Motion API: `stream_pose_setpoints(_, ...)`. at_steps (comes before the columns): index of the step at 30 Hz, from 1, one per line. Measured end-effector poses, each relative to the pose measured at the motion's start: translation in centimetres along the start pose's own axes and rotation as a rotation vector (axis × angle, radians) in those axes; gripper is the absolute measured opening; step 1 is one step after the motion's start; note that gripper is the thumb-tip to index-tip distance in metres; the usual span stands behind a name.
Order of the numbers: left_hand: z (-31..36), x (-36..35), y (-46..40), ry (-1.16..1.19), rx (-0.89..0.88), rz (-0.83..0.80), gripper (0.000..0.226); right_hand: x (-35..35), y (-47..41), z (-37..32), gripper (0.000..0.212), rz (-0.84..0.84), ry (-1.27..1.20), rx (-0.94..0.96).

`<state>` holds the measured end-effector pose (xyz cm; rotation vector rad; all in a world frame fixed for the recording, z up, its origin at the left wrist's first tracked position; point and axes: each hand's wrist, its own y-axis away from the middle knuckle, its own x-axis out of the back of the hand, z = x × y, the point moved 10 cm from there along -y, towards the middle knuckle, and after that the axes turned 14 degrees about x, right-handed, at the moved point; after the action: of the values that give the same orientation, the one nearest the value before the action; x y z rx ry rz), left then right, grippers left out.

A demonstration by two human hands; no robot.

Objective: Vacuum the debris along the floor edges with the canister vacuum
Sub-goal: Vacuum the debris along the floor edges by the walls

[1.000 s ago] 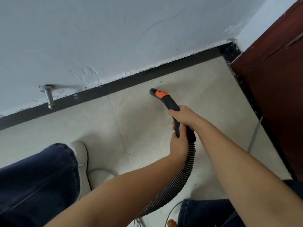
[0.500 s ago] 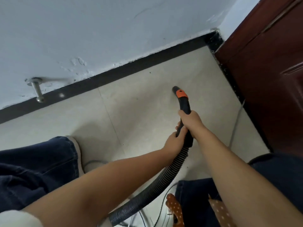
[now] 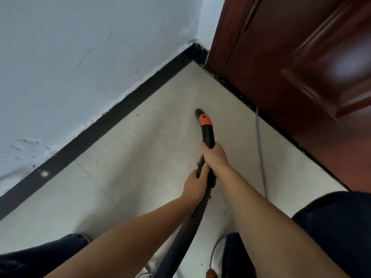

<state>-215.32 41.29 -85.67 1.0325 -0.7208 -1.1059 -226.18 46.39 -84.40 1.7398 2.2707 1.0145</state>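
Note:
A black vacuum handle with an orange collar (image 3: 204,120) points down at the beige tiled floor (image 3: 140,153), its open nozzle tip (image 3: 198,112) near the floor a short way out from the corner. My right hand (image 3: 215,159) grips the black handle from above. My left hand (image 3: 195,182) grips it just below, where the ribbed grey hose (image 3: 192,219) begins. The hose runs down between my arms and out of the bottom of the view. The canister is not in view. Dark specks of debris (image 3: 232,87) lie along the door's foot.
A black skirting strip (image 3: 112,119) runs along the white wall (image 3: 80,57) to the corner. A dark red wooden door (image 3: 301,67) closes the right side. A thin grey cable (image 3: 261,153) lies on the floor beside the door. My dark-trousered legs (image 3: 337,223) flank the hose.
The view has swung right toward the corner and door. Both hands carried the nozzle rightward, away from the wall's skirting. The metal door stop on the wall has left the view.

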Motion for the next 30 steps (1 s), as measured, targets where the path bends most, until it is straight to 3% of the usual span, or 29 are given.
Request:
stream_pose_setpoints(6,0.8,-1.7,-0.9,-0.259,0.028,-0.223,0.064,4.9,1.0,3.2,0.036,0.388,-0.013,-0.123)
stream_pose_setpoints(8,0.8,-0.8,-0.8,-0.248,0.026,-0.215,0.061,3.9,0.9,3.1,0.038,0.385,-0.05,-0.118)
stream_pose_setpoints(14,2.2,5.3,-2.0,-0.063,-0.034,-0.037,0.053,-4.0,-1.8,-1.9,0.026,0.096,-0.018,0.016)
stream_pose_setpoints(19,6.6,4.6,-4.6,-0.205,-0.047,-0.123,0.05,-1.8,-4.8,-2.4,0.032,0.304,-0.1,-0.005)
stream_pose_setpoints(23,5.2,0.3,-4.8,-0.324,0.016,-0.256,0.055,2.9,-3.8,0.8,0.031,0.485,-0.084,-0.068)
stream_pose_setpoints(27,3.4,-2.2,-3.7,-0.296,0.061,-0.281,0.056,5.2,-2.7,2.2,0.03,0.476,-0.057,-0.08)
stream_pose_setpoints(30,3.3,-3.2,-2.1,-0.264,0.081,-0.29,0.058,5.9,-1.7,0.9,0.028,0.376,-0.017,-0.099)
